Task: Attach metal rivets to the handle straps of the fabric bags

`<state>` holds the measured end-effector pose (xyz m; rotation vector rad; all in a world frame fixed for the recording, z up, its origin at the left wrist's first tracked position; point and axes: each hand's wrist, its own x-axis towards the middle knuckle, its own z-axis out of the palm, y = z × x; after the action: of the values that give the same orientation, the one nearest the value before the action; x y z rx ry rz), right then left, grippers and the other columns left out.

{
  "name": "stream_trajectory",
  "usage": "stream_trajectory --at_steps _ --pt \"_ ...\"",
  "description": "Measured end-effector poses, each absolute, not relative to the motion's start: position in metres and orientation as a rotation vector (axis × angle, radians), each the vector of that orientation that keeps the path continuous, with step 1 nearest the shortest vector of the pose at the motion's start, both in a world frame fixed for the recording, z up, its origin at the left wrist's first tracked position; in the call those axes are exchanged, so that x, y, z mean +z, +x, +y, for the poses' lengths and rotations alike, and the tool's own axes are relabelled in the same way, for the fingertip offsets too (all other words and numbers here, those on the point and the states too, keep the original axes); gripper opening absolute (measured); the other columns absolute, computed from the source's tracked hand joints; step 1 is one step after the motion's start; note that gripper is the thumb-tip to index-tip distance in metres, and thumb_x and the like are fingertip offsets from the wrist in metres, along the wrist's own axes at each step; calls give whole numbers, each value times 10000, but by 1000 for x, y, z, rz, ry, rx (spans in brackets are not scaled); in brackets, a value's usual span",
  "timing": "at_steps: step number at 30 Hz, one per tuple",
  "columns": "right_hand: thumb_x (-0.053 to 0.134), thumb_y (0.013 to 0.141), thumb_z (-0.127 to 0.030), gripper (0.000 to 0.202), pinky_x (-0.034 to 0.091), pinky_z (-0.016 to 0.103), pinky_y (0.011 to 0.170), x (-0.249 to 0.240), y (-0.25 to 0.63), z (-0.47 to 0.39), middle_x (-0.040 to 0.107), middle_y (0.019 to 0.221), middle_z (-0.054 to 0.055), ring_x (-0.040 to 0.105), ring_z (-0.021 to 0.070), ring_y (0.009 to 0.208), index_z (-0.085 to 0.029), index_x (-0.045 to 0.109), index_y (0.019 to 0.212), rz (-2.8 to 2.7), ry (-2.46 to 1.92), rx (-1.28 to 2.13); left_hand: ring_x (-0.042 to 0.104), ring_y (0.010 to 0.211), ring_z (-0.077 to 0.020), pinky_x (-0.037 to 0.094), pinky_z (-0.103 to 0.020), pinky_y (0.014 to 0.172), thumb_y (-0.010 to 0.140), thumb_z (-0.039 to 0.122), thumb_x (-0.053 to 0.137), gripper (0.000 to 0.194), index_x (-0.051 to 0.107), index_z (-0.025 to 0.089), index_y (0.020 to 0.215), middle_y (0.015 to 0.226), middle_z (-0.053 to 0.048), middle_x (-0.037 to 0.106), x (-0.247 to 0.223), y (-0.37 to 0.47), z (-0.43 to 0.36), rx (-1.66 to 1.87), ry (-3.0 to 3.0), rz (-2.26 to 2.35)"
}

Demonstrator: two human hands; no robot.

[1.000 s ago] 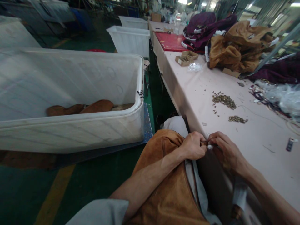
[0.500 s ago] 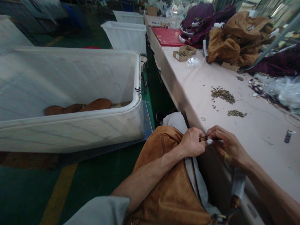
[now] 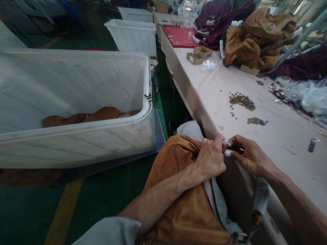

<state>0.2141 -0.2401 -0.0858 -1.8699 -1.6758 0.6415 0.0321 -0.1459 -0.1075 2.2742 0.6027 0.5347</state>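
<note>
A brown suede-like bag [image 3: 189, 204] lies across my lap, with a zip along its open side and a strap with metal fittings [image 3: 240, 236] at the lower right. Over its upper right edge, my left hand [image 3: 211, 156] is closed, fingers curled in a pinch. My right hand [image 3: 249, 153] faces it, thumb and forefinger pinched, white wrapping on both tips and a tan band around another finger. Between the two hands is a small dark piece [image 3: 226, 148], mostly hidden by the fingers; I cannot make out its kind.
To the right runs a pale covered table [image 3: 276, 153] bearing piles of small brass-coloured studs [image 3: 241, 101], small cardboard boxes [image 3: 195, 58], and brown and purple bags [image 3: 252, 44]. A large white bin [image 3: 76, 143] at left holds brown pieces [image 3: 102, 114].
My left hand has turned, its knuckles now raised toward the table edge. The right fingers have shifted and spread slightly around the small piece. The view has moved a little.
</note>
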Motion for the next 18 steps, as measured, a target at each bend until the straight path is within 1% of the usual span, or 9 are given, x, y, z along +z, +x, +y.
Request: stream_trajectory --at_steps 1,3,6,9,11,14,16,18 --pt "673 847 -289 170 497 323 640 -86 214 -240 698 814 27 624 212 722 -224 596 984 -1670 -1855 652 643 804 -272 488 -399 813 715 147 599 490 484 163 1191 873 -66 661 -106 31 -146 543 2282 594" --pt "686 827 -280 182 518 337 651 -85 212 -240 710 820 35 643 228 739 -228 618 987 -1655 -1841 668 634 814 -266 488 -398 825 715 142 597 496 448 178 1186 875 -57 637 -105 31 -147 546 2302 585" --pt "680 825 -261 165 536 354 683 -84 208 -241 718 849 40 660 238 762 -234 628 979 -1629 -1859 675 626 815 -264 484 -399 834 706 135 597 477 434 185 1151 855 -50 619 -105 30 -147 537 2330 581" --pt "669 849 -263 156 541 361 729 -83 205 -241 719 904 50 668 240 805 -228 620 994 -1615 -1849 675 630 813 -264 477 -398 833 707 140 600 470 441 176 1148 864 -54 629 -106 29 -145 558 2332 565" --pt "663 880 -295 155 533 354 734 -82 207 -241 712 919 58 663 237 818 -218 616 1006 -1605 -1819 681 640 832 -262 472 -394 846 735 157 608 450 456 168 1159 901 -64 649 -107 29 -142 595 2292 530" --pt "647 925 -385 215 518 339 694 -78 214 -241 702 893 63 652 234 798 -206 619 1040 -1587 -1726 824 654 840 -244 462 -382 872 784 193 639 414 500 161 1172 919 -60 672 -108 28 -136 620 2199 486" --pt "660 919 -436 279 518 335 677 -73 219 -242 702 884 64 655 240 793 -205 621 1070 -1573 -1671 937 657 842 -230 449 -376 890 786 202 672 387 549 165 1152 936 -55 688 -108 27 -133 623 2167 445" --pt "688 899 -455 321 523 334 677 -68 223 -243 706 891 64 662 247 803 -205 621 1088 -1565 -1660 985 656 879 -223 429 -374 909 783 203 703 354 606 174 1123 988 -55 706 -109 26 -130 651 2164 383"
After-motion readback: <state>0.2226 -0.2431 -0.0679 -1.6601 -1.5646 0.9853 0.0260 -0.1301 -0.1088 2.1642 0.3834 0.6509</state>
